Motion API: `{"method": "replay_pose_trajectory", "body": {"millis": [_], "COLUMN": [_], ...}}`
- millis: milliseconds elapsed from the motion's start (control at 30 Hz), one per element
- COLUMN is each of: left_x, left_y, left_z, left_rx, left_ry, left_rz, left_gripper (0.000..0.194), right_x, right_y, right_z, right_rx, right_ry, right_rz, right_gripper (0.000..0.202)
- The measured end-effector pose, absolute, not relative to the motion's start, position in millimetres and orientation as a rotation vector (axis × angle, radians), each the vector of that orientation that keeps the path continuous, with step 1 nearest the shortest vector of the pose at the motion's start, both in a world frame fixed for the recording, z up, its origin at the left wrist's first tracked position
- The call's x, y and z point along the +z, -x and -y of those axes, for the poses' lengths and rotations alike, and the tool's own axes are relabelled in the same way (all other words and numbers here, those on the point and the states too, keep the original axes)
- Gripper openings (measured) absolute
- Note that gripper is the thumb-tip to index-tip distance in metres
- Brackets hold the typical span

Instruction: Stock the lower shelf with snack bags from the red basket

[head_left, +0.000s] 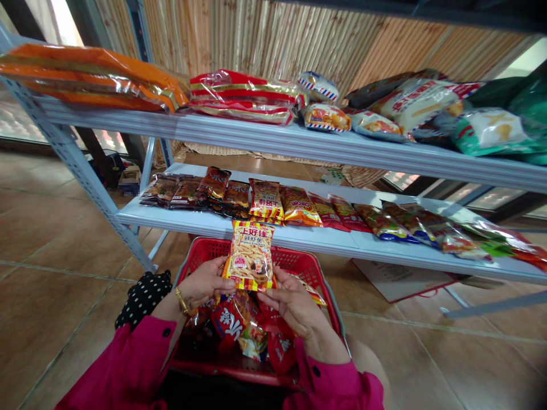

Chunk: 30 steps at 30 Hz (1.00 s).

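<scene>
at holding stage: gripping prawn crackers packet (252, 256) near lower edges, pinched between left hand (205, 285) and right hand (297, 304), above red basket (299, 261). beyond hands: similar packet (265, 199) on lower shelf (192, 224). judged to need steady two-sided support in any move.

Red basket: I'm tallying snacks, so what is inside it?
Inside the red basket lie snack packets, several red, others multicoloured. The left hand, right hand and held prawn cracker bag hide some; anything beneath the top packets is covered.

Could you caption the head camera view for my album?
Two hands hold a prawn cracker bag above a red basket.
</scene>
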<state>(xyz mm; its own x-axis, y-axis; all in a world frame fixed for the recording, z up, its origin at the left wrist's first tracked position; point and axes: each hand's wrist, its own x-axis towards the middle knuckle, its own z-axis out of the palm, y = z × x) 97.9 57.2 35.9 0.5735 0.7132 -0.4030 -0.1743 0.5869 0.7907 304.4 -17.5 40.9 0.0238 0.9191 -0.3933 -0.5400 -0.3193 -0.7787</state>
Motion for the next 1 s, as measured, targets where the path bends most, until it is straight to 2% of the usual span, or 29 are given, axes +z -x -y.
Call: {"method": "replay_pose_trajectory", "body": {"millis": [500, 667, 767, 1000], "left_x": [46.0, 40.0, 37.8, 46.8], "left_y": [-95.7, -97.7, -96.2, -101.3], "left_z": [-55.3, -55.6, -55.6, -54.5], "left_rx": [0.573, 0.544, 0.515, 0.633], "left_ry": [-0.789, -0.812, -0.824, -0.806], "left_rz": [-0.639, -0.584, -0.563, -0.587], "left_gripper": [0.073, 0.081, 0.084, 0.057], "right_x": [48.2, 42.0, 35.1, 32.4], "right_y": [-306.7, -303.1, -301.8, -298.5], "right_z": [21.8, 19.3, 17.4, 17.2], "right_rx": [1.639, 1.567, 1.512, 1.487], "right_ry": [1.033, 1.135, 1.169, 1.195], "right_rz": [0.469, 0.455, 0.442, 0.475], "right_gripper": [0.057, 0.035, 0.034, 0.041]}}
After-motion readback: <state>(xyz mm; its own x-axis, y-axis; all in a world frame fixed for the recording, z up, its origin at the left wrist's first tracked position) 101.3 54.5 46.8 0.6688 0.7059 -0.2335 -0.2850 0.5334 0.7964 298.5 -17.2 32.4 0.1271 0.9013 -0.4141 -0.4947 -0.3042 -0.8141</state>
